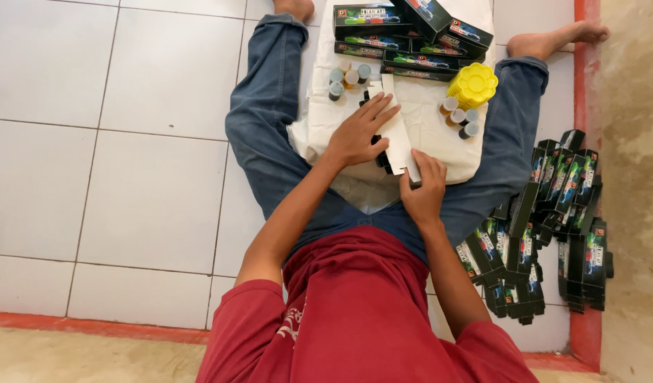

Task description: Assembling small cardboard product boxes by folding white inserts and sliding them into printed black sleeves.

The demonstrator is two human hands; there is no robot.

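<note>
I sit on a tiled floor with my legs apart and a white cloth [425,120] spread between them. My left hand [358,131] lies flat on an unfolded carton blank [395,131], white inside and black outside. My right hand [423,186] pinches the near end of the same blank. Small capped bottles [347,76] stand in a group left of the blank, and more small bottles [460,117] stand to its right beside a yellow flower-shaped lid stack [473,85].
Assembled black boxes [411,32] are piled at the far end of the cloth. Several flat black carton blanks [546,227] lie heaped on the floor by my right leg, against a red-edged wall base [587,106]. White tiles [128,142] extend left.
</note>
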